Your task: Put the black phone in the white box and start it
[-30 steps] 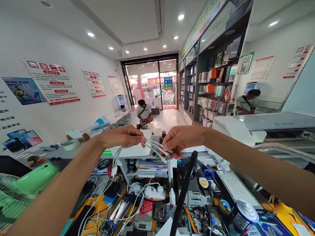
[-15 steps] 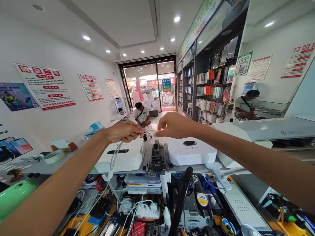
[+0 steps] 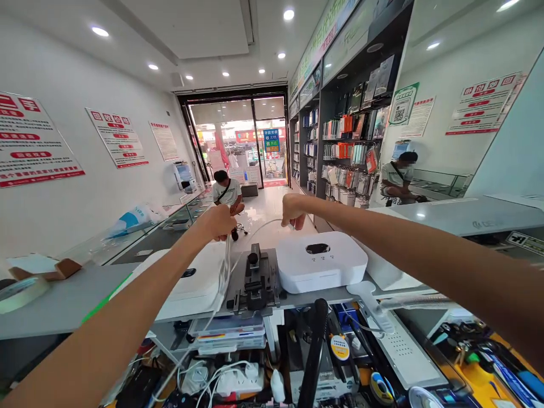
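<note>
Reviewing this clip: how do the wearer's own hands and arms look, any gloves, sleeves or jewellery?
The left hand and right hand are ungloved. Both forearms show no sleeve, watch or bracelet. Some fingers are hidden, so I cannot rule out rings.

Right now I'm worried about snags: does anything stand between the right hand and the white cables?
Nothing visible does: the right hand holds one strand of the white cables, which arcs through open air toward the bunch hanging from the left hand. The metal fixture sits lower, between two white boxes.
</note>
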A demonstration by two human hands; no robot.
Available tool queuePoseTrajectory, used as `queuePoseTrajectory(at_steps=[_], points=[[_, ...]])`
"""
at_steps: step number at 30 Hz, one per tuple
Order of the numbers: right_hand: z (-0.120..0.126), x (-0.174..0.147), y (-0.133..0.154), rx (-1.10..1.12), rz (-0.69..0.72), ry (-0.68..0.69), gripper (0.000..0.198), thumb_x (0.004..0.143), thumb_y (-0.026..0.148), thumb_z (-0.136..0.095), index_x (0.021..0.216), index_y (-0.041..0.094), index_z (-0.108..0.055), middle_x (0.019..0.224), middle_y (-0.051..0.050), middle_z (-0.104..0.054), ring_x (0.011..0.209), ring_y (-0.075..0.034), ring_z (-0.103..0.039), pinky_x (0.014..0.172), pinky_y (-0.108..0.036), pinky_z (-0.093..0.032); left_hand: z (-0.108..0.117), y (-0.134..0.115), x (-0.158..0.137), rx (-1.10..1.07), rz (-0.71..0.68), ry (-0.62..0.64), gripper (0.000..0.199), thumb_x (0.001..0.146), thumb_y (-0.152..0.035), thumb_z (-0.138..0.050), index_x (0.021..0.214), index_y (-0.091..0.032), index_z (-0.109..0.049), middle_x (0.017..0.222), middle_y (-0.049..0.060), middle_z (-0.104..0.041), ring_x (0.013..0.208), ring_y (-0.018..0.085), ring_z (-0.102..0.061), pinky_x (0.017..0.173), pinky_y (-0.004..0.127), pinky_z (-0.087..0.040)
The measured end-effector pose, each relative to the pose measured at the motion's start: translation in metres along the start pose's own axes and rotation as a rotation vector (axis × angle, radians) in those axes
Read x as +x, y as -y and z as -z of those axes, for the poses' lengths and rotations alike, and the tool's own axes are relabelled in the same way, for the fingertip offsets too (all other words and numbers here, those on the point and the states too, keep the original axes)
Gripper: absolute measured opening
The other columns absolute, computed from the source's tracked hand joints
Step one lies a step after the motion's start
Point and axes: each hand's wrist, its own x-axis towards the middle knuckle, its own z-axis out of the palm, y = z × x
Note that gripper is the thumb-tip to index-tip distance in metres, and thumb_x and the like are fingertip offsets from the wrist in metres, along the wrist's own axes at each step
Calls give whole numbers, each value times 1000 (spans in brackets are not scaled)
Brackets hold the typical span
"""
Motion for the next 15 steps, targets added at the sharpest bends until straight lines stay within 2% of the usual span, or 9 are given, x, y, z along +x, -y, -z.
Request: queuePoseTrajectory(at_steps=[3, 4, 5, 6, 8, 9, 10, 12, 15], points=[[-10, 31, -18, 35, -67, 24, 25, 99, 36, -69, 111, 15, -69, 107, -5, -73, 88, -16, -72, 79, -35, -62, -15, -5, -6, 132, -44, -186, 25, 88, -34, -59, 96, -11, -66, 106, 24, -71, 119, 43, -65, 93, 48, -53], [-13, 40, -23, 56, -78, 29, 26, 99, 37, -69, 114, 15, -69, 109, -5, -73, 90, -17, -71, 79, -35, -62, -21, -9, -12, 150, -96, -226, 32, 92, -36, -54, 109, -11, -65, 121, 24, -68, 131, 43, -57, 99, 50, -50], [-15, 49, -29, 80, -86, 37, 28, 99, 37, -69, 116, 15, -68, 111, -6, -72, 91, -17, -71, 79, -36, -62, -27, -15, -18, 156, -147, -240, 37, 94, -38, -49, 117, -13, -64, 129, 23, -66, 136, 42, -53, 103, 51, -48], [-17, 56, -33, 105, -95, 47, 29, 99, 37, -68, 117, 16, -68, 113, -6, -72, 92, -18, -71, 80, -36, -62, -34, -22, -24, 150, -265, -207, 41, 96, -44, -47, 122, -17, -63, 130, 17, -67, 135, 36, -55, 106, 47, -47], [-18, 68, -41, 155, -122, 78, 31, 99, 38, -68, 121, 16, -66, 117, -7, -71, 96, -19, -71, 82, -38, -62, -49, -39, -30, 115, -660, 68, 63, 89, -63, -54, 136, -22, -59, 137, 13, -65, 135, 34, -54, 110, 47, -46], [-18, 71, -44, 180, -141, 99, 32, 99, 38, -68, 123, 16, -66, 119, -8, -70, 98, -20, -70, 83, -39, -62, -57, -47, -29, 113, -767, 183, 82, 79, -74, -61, 143, -23, -54, 144, 13, -60, 138, 35, -51, 112, 48, -45], [-19, 74, -47, 205, -163, 121, 34, 99, 38, -69, 124, 16, -65, 121, -8, -69, 99, -20, -70, 84, -39, -62, -64, -54, -26, 135, -815, 275, 101, 68, -80, -68, 149, -22, -49, 149, 15, -56, 141, 38, -47, 113, 52, -44], [-20, 75, -52, 254, -217, 156, 35, 99, 37, -69, 125, 16, -65, 122, -9, -69, 101, -21, -70, 85, -40, -62, -76, -66, -13, 206, -791, 415, 132, 49, -85, -76, 158, -22, -37, 158, 19, -46, 146, 44, -37, 115, 59, -41], [-24, 74, -58, 318, -304, 141, 28, 97, 33, -71, 118, 15, -68, 116, -7, -72, 96, -19, -72, 82, -38, -63, -89, -71, 7, 239, -726, 547, 147, 41, -81, -80, 164, -26, -23, 165, 18, -35, 149, 45, -31, 116, 63, -38]])
